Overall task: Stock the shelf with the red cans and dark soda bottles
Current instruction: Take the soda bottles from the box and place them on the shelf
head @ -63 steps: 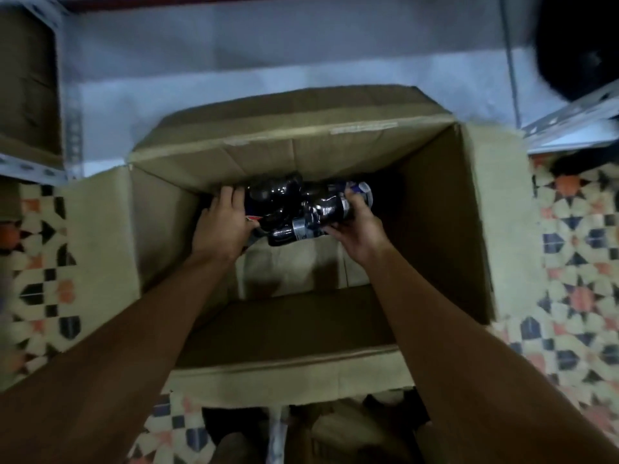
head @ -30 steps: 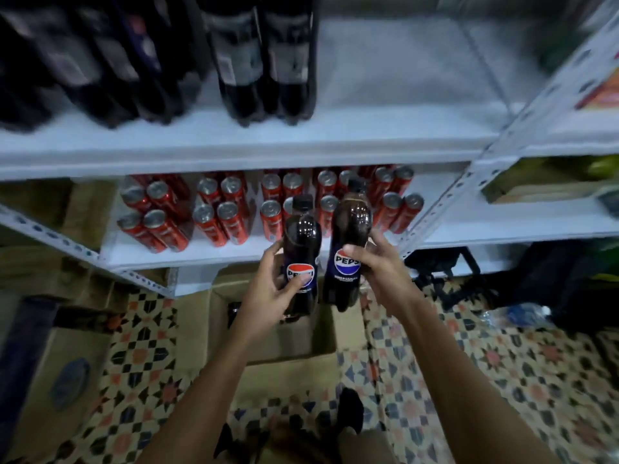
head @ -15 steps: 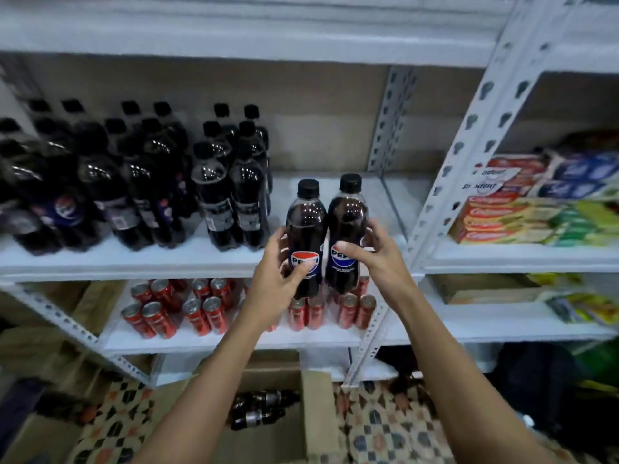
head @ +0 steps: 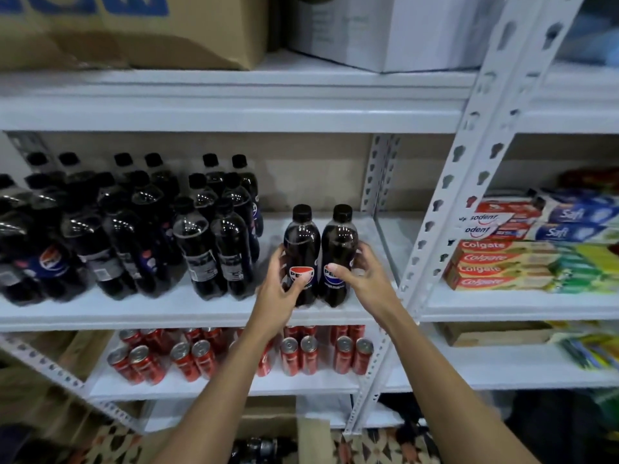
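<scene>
Our left hand curled its fingers round one dark soda bottle; our right hand gripped a second bottle. Both stood upright, touching, on the shelf, right of the stocked bottles and above the red cans.

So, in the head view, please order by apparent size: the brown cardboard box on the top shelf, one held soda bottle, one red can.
1. Brown cardboard box, cut off by the frame
2. Held soda bottle in the left hand
3. Red can
</scene>
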